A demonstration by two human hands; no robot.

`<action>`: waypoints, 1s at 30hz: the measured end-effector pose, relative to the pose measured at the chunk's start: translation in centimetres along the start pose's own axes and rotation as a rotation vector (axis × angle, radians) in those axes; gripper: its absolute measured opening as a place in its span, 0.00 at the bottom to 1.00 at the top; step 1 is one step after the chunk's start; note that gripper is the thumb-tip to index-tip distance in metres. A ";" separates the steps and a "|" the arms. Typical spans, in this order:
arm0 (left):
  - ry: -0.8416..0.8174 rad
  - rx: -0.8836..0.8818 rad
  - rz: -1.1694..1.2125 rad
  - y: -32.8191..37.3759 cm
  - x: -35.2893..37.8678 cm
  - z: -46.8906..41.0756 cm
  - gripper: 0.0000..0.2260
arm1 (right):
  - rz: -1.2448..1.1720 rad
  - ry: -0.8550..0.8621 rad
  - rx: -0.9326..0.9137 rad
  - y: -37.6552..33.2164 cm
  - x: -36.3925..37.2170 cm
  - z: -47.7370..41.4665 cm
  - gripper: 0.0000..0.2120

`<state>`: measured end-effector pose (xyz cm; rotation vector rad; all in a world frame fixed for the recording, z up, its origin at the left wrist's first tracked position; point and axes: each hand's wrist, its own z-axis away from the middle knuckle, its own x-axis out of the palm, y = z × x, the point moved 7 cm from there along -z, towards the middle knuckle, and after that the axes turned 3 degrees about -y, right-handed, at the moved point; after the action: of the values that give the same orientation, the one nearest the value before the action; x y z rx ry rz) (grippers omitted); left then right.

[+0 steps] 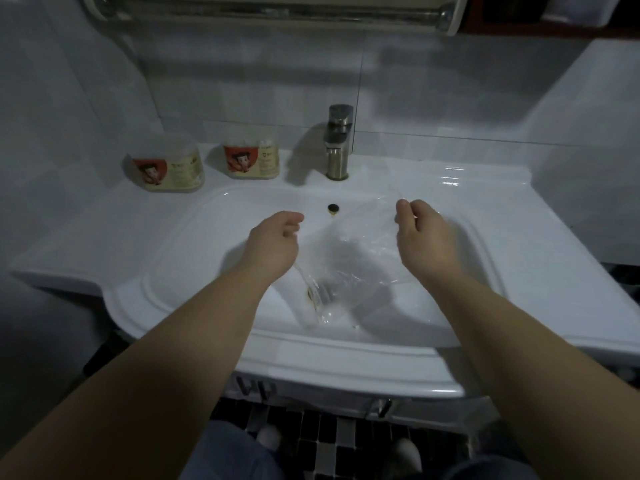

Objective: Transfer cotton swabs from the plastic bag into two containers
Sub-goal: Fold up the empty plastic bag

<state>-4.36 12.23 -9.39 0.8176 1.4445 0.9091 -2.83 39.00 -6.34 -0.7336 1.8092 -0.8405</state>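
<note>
Dim white-tiled wall (242,81) behind, and below it a glossy white ceramic bench (104,237) with a moulded basin (242,216). Over that basin hangs the clear crinkled plastic bag (360,258), stretched between both hands. The left hand (273,239) is at nine o'clock of the bag, fingers curled and apparently pinching its edge. The right hand (420,230) is at two o'clock, fingertips nipped on the upper rim. Are there swabs left inside? I can't tell, the film is too see-through.

Two round clear tubs with cartoon labels stand at ten o'clock on the bench, well apart from the bag: the outer tub (166,168) and the inner tub (252,160), white swab tips showing at its top.

Here's the danger: the bag's low corner dangles right by the metal drain (313,294) at six o'clock. If a pinch slips or the bag tips the wrong way, any loose swabs land in the basin. It's also a long carry to the tubs, close by the steel tap (337,143) at twelve.
</note>
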 end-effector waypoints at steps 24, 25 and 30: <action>-0.124 0.171 0.185 2.8 1.0 1.1 0.10 | -0.221 -0.416 -0.085 -0.8 3.3 0.9 0.41; -0.153 0.177 0.175 2.8 1.1 1.2 0.13 | -0.199 -0.413 -0.090 -0.8 3.3 0.9 0.40; -0.226 0.190 0.084 2.6 1.8 1.6 0.26 | 0.185 -0.330 -0.083 -0.1 2.5 0.4 0.21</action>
<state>-2.98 15.07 -7.92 1.0942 1.3188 0.7233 -3.29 36.88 -7.68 -0.7003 1.5917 -0.4932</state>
